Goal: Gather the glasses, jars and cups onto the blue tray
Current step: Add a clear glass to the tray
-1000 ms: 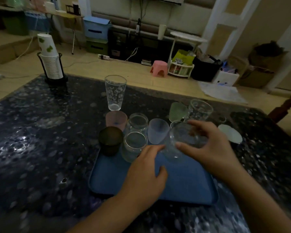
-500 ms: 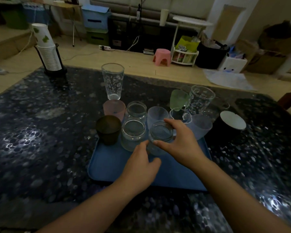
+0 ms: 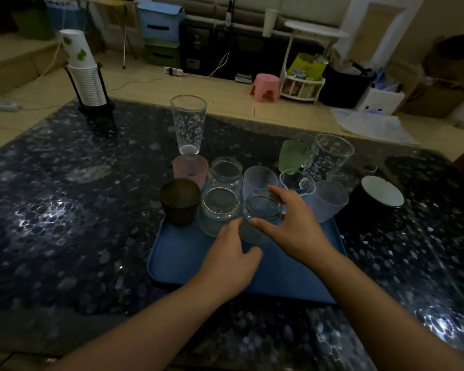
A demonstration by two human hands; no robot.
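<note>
Glass jar (image 3: 261,218): my right hand (image 3: 295,228) fingers grip rim, frame centre, on blue tray (image 3: 182,263).
Left hand (image 3: 229,261): fingers touch jar side, relaxed.

Near half of blue tray (image 3: 182,263) open for my hands. Far half packed: dark cup (image 3: 180,201), two clear jars touching, frosted cups behind. Tall printed glass (image 3: 188,124) stands alone beyond; black mug (image 3: 370,207) blocks tray's right side.

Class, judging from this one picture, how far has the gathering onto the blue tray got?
Done: the dark cup and a clear jar stand on the blue tray. In hand: the right hand grips another jar. Left: the tall glass and black mug stand on the table.
</note>
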